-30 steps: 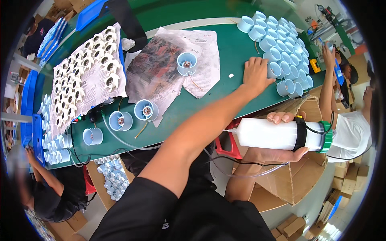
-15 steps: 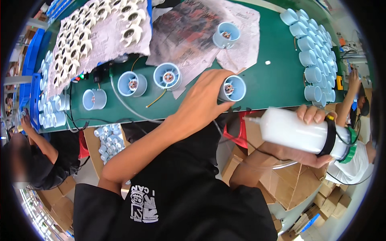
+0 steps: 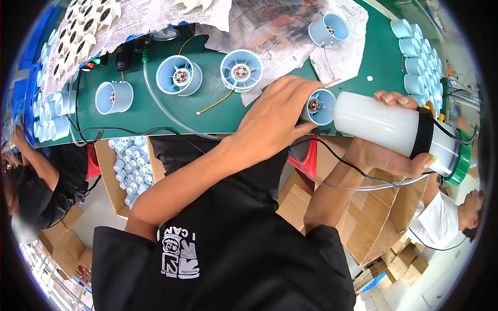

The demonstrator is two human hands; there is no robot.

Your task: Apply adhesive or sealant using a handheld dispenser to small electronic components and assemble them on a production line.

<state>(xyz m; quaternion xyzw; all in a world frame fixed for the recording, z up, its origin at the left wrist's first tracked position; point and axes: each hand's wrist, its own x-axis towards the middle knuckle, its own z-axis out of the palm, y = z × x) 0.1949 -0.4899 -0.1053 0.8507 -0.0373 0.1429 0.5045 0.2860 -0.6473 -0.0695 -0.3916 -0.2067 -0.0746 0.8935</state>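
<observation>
My left hand (image 3: 275,119) is wrapped round a light blue plastic cup-shaped housing (image 3: 327,94) near the table's front edge, its open end tilted toward the right. A small motor core with copper windings shows inside. My right hand (image 3: 386,156) grips a translucent white dispensing bottle (image 3: 376,120) with a black band and green cap (image 3: 459,165). The bottle lies nearly level, and its thin nozzle reaches into the housing's mouth. Similar blue housings stand beyond my left hand: one (image 3: 254,62) with a yellow wire, another (image 3: 194,78), and a third (image 3: 124,98) farther left.
White fan wheels (image 3: 78,31) rest on newspaper at the far left. Another housing (image 3: 337,32) sits on newspaper at the back. Rows of housings (image 3: 415,66) line the right. A clear hose (image 3: 171,115) crosses the green table (image 3: 218,111). People work at both sides.
The bottle has come up and left, bringing its nozzle from outside the housing to inside its mouth. My left hand still holds the housing. The whole view has shifted.
</observation>
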